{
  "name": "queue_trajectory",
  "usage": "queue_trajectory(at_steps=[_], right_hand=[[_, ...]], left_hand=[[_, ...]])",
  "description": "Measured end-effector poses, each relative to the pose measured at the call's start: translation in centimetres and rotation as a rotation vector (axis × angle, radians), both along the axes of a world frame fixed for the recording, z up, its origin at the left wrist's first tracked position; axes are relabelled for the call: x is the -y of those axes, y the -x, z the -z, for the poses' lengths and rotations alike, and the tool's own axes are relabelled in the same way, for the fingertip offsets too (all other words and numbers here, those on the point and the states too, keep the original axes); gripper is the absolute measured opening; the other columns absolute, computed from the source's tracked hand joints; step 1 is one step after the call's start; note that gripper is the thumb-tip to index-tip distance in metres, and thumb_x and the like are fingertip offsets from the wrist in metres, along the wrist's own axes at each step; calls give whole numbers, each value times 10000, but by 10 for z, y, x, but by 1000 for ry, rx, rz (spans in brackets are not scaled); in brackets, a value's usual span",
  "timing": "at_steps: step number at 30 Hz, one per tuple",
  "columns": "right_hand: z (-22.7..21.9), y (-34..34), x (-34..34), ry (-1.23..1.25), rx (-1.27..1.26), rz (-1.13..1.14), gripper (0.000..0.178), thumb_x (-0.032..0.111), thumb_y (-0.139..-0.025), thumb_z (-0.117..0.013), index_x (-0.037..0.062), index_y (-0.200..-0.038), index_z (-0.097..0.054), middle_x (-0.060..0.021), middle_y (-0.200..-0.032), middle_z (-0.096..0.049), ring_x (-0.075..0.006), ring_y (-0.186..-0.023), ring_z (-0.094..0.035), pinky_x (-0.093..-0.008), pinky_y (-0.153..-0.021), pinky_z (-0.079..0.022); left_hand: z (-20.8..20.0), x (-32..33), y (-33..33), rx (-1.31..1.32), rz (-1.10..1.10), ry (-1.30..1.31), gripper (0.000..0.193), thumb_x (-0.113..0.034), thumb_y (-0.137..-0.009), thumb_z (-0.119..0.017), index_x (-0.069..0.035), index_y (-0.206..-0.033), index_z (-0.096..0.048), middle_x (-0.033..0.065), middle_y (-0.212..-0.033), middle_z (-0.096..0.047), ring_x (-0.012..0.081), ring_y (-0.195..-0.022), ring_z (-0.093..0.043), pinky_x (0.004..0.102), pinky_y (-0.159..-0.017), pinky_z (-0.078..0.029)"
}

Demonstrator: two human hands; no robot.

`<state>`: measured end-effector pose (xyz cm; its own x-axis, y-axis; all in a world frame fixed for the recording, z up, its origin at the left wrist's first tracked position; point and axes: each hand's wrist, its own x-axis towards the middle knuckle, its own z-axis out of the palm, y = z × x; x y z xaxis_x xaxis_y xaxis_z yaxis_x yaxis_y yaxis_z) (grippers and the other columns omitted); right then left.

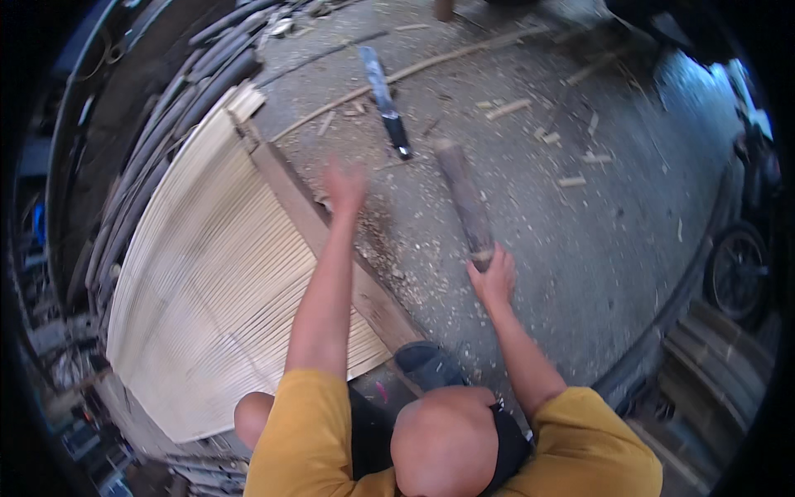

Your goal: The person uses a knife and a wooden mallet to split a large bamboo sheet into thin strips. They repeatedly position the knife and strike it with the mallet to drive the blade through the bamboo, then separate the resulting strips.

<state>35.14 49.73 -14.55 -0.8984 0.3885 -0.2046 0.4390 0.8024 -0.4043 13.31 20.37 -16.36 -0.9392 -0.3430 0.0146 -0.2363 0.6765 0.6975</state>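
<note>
My right hand (pixel 495 280) is closed round the near end of a thick, dark wooden club (pixel 464 195), which points away from me over the floor. My left hand (pixel 344 189) is stretched out just right of a long wooden beam (pixel 290 192), its fingers smeared by motion. Ahead of both hands lies a large knife (pixel 383 95) with a broad blade and a black handle. On the left, a wide panel of pale, narrow wooden slats (pixel 207 290) runs up against the beam.
Wood shavings (pixel 377 236) and offcuts (pixel 571 181) litter the concrete floor. A long thin strip (pixel 431 62) lies beyond the knife. Several dark poles (pixel 178 108) are stacked at the far left; a wheel (pixel 739 269) stands at the right.
</note>
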Motion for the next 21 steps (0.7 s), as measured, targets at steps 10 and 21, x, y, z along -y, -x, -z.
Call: queue_trajectory(at_steps=[10,21], right_hand=[[2,7,-7,34,26,-26,858,305,-789,-806,137,-1528,-404,-213,-1237,-562,-428,-1171,-558,-546,-1003,-431],[18,1,-11,51,-75,-67,915,271,-786,-808,166,-1574,-355,-224,-1238,-575,-434,-1145,-582,-527,-976,-469]], left_hand=[[-3,-85,128,350,113,-18,700,-475,-894,-725,5,-1367,-535,283,-1281,-625,447,-1213,-608,496,-1032,-497],[-8,-73,54,322,-66,-1103,390,-194,-965,-628,-24,-1245,-416,193,-1007,-675,269,-843,-721,400,-656,-603]])
